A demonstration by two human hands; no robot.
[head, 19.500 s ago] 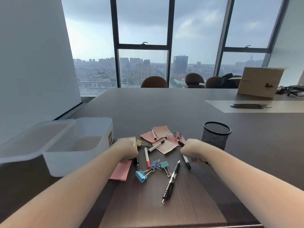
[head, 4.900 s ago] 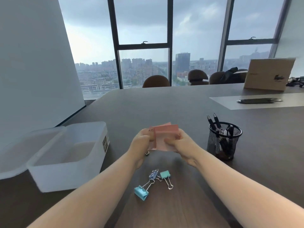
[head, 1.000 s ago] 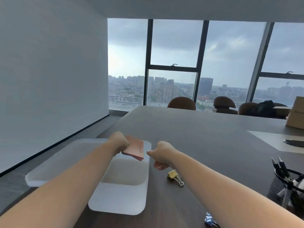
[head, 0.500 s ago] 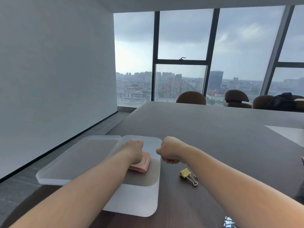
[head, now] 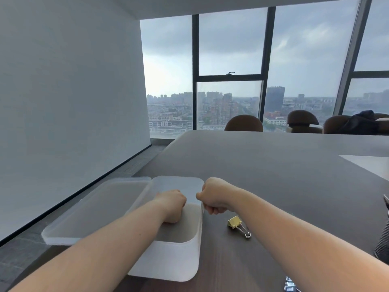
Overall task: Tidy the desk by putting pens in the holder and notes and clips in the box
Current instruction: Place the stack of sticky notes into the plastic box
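Observation:
The translucent white box (head: 185, 262) stands open at the table's left edge. My left hand (head: 171, 205) is down inside it, fingers curled against the floor. The pink notes it carried are hidden under it. My right hand (head: 214, 197) is a closed fist at the box's right rim; I cannot tell whether it grips the rim. A gold binder clip (head: 234, 221) lies on the table just right of the box, under my right forearm. A blue clip (head: 290, 286) shows at the bottom edge. A sliver of the black mesh pen holder (head: 384, 247) shows at the right edge.
The box's lid (head: 94, 207) lies flat to the left of the box, partly over the table's edge. Brown chairs (head: 243, 123) stand at the table's far side before the windows. A pale mat (head: 370, 165) lies at the far right.
My left hand has sunk deeper into the box, and the pink notes, visible half a second ago, are now covered by it. My right fist stays at the rim.

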